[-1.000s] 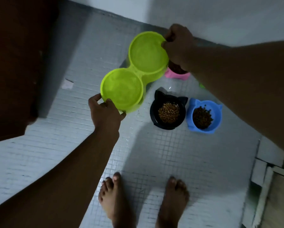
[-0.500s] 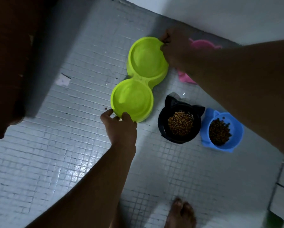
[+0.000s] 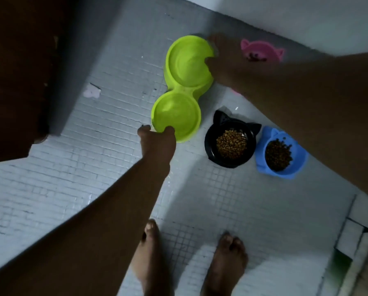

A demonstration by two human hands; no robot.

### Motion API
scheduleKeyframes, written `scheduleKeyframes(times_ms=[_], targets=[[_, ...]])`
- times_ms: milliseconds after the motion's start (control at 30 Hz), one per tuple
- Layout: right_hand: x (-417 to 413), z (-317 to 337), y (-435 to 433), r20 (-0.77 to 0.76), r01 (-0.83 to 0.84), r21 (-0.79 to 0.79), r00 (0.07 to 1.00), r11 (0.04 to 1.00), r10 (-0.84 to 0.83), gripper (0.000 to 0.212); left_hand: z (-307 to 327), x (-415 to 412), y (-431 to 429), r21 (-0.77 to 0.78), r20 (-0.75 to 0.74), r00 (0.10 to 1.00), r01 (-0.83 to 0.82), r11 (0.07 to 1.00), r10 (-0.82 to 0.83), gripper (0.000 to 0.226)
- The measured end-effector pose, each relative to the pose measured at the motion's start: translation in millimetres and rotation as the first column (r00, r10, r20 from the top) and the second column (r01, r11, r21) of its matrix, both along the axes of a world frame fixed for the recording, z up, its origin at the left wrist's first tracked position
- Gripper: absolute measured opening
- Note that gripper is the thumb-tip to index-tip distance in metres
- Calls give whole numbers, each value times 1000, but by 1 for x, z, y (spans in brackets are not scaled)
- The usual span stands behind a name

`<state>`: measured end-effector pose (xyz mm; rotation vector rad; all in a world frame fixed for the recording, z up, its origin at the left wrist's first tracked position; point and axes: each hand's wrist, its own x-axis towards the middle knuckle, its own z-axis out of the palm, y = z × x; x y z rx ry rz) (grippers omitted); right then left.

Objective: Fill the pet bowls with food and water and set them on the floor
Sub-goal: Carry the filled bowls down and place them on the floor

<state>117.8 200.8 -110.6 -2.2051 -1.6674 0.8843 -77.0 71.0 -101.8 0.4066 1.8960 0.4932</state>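
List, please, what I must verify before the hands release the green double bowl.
1. The green double bowl sits flat on the tiled floor: cannot tell.
2. The left hand holds its near rim: ok.
3. The right hand holds its far rim: ok, though blurred.
4. It stands apart from the black bowl: ok.
5. Water inside it: cannot tell.
6. The black bowl and the blue bowl contain kibble: ok.

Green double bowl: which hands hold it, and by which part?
Left hand grips the near rim of the green double bowl; right hand grips its far rim.
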Motion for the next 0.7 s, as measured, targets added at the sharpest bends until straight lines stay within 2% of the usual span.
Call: scheduleKeyframes(times_ms=[67, 233, 333, 433, 567, 700], targets=[[1, 15, -15, 3, -23, -47, 1000, 999, 23, 51, 18, -1, 6, 30, -69, 995, 78, 997, -75, 67], [13, 75, -51, -66, 61, -94, 996, 994, -68, 42, 79, 10, 21, 116, -172, 931, 343, 932, -321, 59], [29, 124, -75, -52, 91, -61, 994, 994, -95, 32, 125, 21, 23, 163, -264, 828, 543, 824, -495, 53], [45, 184, -98, -103, 144, -54, 983, 988, -149, 22, 174, 38, 21, 198, -322, 710, 698, 689, -627, 49], [70, 266, -129, -144, 226, -10, 964, 974, -225, 33, 255, 59, 25, 227, -380, 571, 820, 526, -727, 50], [94, 352, -157, -193, 354, 11, 918, 935, -346, 39, 345, 78, 39, 279, -451, 483, 875, 396, -750, 46]])
